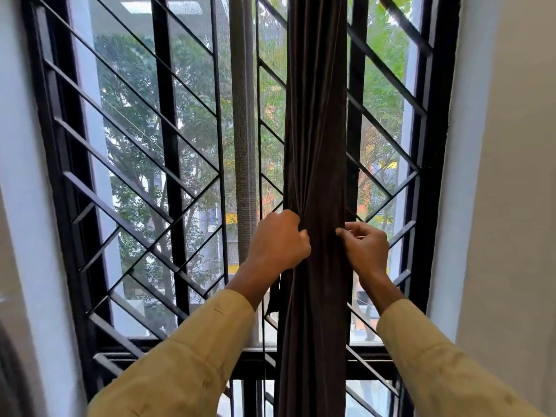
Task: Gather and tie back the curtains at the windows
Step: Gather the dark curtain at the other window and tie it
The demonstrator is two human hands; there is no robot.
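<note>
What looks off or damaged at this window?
Nothing stands out. The dark curtain hangs straight in one gathered bunch, the left hand and right hand gripping its sides; the grille looks intact.

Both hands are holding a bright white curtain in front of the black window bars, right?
Not quite: it is not white. The curtain is dark brown. The head view shows the left hand and the right hand both holding it in front of the black window bars.

The dark curtain [316, 145] is soft matt cloth, the window grille [168, 145] looks like painted black metal, and the sleeves [192, 356] are tan cloth.
</note>
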